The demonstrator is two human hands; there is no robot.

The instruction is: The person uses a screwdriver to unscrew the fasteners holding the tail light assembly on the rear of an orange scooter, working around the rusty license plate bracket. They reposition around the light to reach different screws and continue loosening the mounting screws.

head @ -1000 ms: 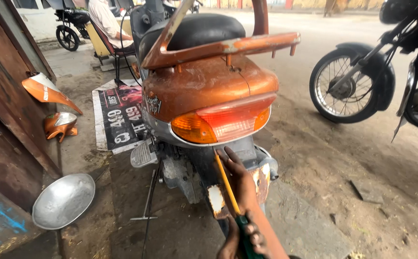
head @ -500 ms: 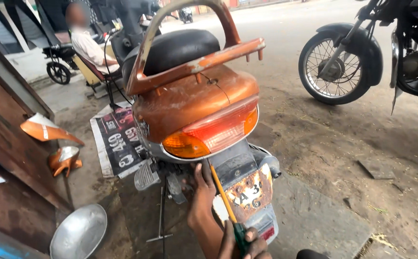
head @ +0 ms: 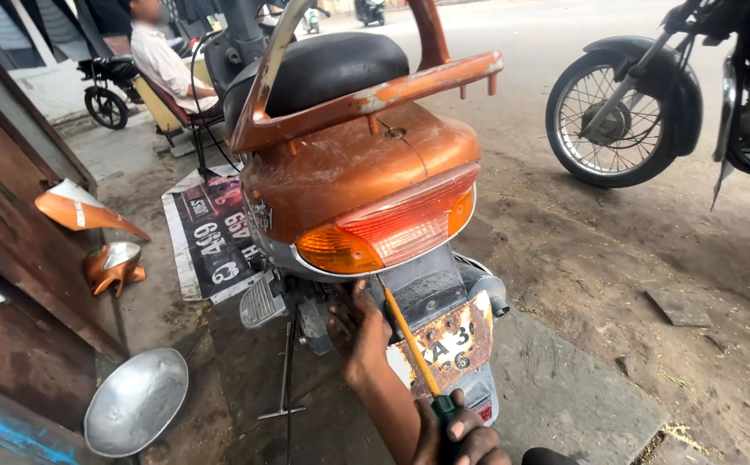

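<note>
The right hand (head: 465,439) is closed around the dark handle of a long screwdriver (head: 411,341) — its yellow shaft slants up to a point just under the tail light (head: 388,231) of the orange scooter (head: 349,164). The left hand (head: 359,327) reaches in below that light, fingers curled against the underside; whether it grips anything cannot be told. Left of the scooter lie a printed sheet (head: 211,237) and a metal bowl (head: 136,402).

scooter tail (head: 366,224) blocks ahead, open ground (head: 581,387) right, metal bowl (head: 136,402) left
</note>
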